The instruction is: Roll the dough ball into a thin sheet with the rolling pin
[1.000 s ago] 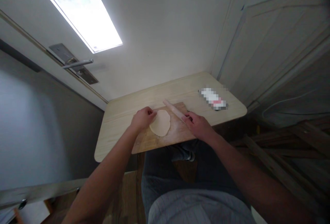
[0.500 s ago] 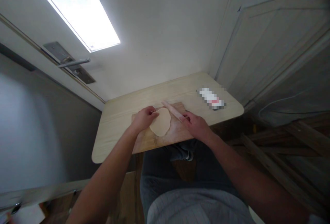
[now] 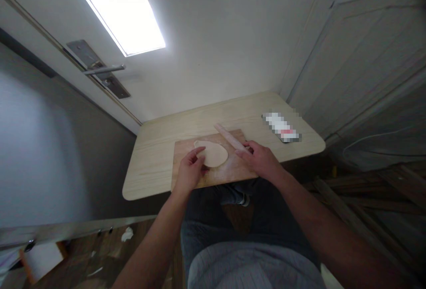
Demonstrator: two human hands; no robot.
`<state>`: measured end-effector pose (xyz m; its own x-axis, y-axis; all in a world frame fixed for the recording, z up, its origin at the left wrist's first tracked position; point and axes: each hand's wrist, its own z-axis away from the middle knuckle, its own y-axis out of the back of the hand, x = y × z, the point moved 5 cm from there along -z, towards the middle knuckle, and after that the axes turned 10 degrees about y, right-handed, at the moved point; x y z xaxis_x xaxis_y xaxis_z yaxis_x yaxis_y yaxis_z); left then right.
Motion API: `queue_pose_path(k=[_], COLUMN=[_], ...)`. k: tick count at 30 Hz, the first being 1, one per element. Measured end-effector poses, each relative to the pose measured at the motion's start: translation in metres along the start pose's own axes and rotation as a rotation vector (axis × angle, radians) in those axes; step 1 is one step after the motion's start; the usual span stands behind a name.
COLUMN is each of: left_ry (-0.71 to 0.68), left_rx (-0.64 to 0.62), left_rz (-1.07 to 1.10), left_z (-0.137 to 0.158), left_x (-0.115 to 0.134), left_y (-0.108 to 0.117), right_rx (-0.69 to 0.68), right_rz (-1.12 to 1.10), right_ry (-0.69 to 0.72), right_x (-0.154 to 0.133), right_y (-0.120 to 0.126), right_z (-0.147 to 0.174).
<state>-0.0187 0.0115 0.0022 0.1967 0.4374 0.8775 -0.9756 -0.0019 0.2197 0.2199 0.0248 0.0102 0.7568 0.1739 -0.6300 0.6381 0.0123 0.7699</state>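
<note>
Beside a white door (image 3: 213,53), a pale counter (image 3: 151,160) is supporting a floured wooden board (image 3: 238,169). On the board, a flat, roundish dough sheet (image 3: 215,153) is lying between your hands. Your left hand (image 3: 189,172) is touching the sheet's left edge; whether its fingers are pinching cannot be told. Your right hand (image 3: 263,161) is gripping the near end of a rolling pin (image 3: 229,137), whose far end is extending past the board.

The right hand (image 3: 262,160) hides one end of the rolling pin (image 3: 230,137), pixelation an object (image 3: 281,127)
</note>
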Motion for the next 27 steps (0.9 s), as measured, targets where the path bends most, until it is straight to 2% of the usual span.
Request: queue_pose_path(k=[2,5,7,9,11,12,15,21,27], left_ry=[0.02,-0.05,-0.119,-0.204,-0.353,-0.444,-0.613,-0.559,-0.558], left_rx=[-0.061,-0.091,-0.028,0.131,0.288,0.328,0.281,0.295,0.308], left_rz=[-0.118,-0.316,-0.467,-0.617,-0.75,-0.81,-0.969,-1.056,-1.029], left_z=[0.01,0.02,0.022,0.023,0.025,0.027,0.031,0.033,0.033], left_x=[-0.003,-0.005,-0.004,-0.001,0.005,0.006,0.001,-0.02,-0.017], left_y=[-0.004,-0.004,0.003,0.016,0.025,0.026,0.021,0.024,0.027], right_rx=[-0.017,-0.062,-0.092,-0.113,-0.12,-0.121,-0.118,-0.127,-0.149], right_rz=[0.007,0.021,0.029,0.039,0.058,0.064,0.05,0.046,0.054], right_ry=[0.039,0.104,0.144,0.172,0.168,0.159,0.137,0.14,0.203], right_x=[-0.007,-0.016,-0.019,-0.019,-0.017,-0.016,-0.015,-0.015,-0.021], right_y=[0.002,0.003,0.002,-0.001,-0.002,-0.003,-0.006,-0.009,-0.01], right_z=[0.0,-0.001,-0.002,-0.002,-0.001,-0.001,0.001,0.003,0.0])
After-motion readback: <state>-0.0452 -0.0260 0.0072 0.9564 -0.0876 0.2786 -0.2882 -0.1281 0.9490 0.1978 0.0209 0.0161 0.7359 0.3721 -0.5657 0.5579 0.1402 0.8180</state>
